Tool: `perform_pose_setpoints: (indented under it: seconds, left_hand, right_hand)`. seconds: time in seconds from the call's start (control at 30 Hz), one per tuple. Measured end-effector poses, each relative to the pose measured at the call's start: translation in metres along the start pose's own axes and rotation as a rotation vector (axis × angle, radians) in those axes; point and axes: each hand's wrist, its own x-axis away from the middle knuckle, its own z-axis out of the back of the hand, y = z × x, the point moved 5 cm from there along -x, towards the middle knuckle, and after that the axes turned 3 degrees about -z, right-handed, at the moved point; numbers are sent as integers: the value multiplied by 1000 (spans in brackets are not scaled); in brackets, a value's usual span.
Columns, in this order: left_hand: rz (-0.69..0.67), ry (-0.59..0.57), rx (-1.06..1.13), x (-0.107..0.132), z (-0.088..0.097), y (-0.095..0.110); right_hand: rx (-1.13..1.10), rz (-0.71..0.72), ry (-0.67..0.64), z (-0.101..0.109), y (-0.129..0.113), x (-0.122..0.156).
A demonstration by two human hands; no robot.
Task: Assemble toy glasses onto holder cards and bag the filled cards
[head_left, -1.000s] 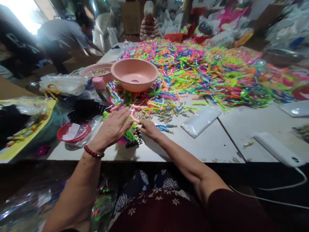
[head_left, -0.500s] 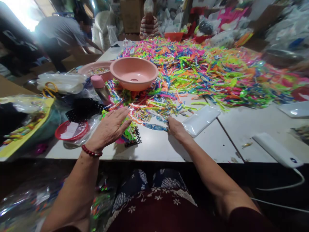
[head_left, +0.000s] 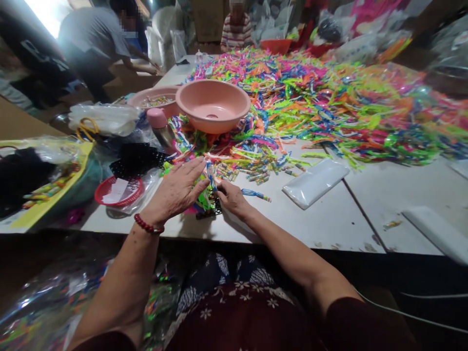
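My left hand (head_left: pixel 179 187) lies stretched out with its fingers together, against a bundle of bright green and multicoloured strips (head_left: pixel 204 199). The bundle stands in a black perforated grid (head_left: pixel 218 206), largely covered by my hands. My right hand (head_left: pixel 234 200) is closed at the bundle's right side, pinching the lower end of a blue and white plastic strand (head_left: pixel 211 174). Just right of that hand, a blue strand with a short tube-like end (head_left: pixel 256 193) lies on the white table (head_left: pixel 263 219). Behind my hands are several loose strands with similar ends (head_left: pixel 258 173).
A large heap of colourful strands (head_left: pixel 329 107) covers the far table. Nearby stand a pink basin (head_left: pixel 213 100), a pink-capped flask (head_left: pixel 160 127), a red basket (head_left: pixel 122 192) and black grids (head_left: pixel 137 161). A clear-wrapped white pack (head_left: pixel 316 183) lies right. Two people are beyond the table.
My right hand has moved left to the grid with the blue strand. The left hand stays stretched over the bundle. The view has shifted slightly.
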Motion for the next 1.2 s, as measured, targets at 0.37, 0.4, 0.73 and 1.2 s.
perform_pose_setpoints:
  seconds: [0.37,0.4,0.73,1.2]
  left_hand:
    - [-34,5,-25,-1,-1,1]
    - [-35,3,-31,-1,-1,1]
    - [19,-6,-12,1,-2,-1]
    - [0,-3,-13,-1,-4,-2]
  right_hand:
    - [252,18,-129,-11,-11,-8]
    - [263,13,-130,-14,-12,-8]
    - [516,-186,-11,74,42,41]
    - [-208,-249,-13,36,18,38]
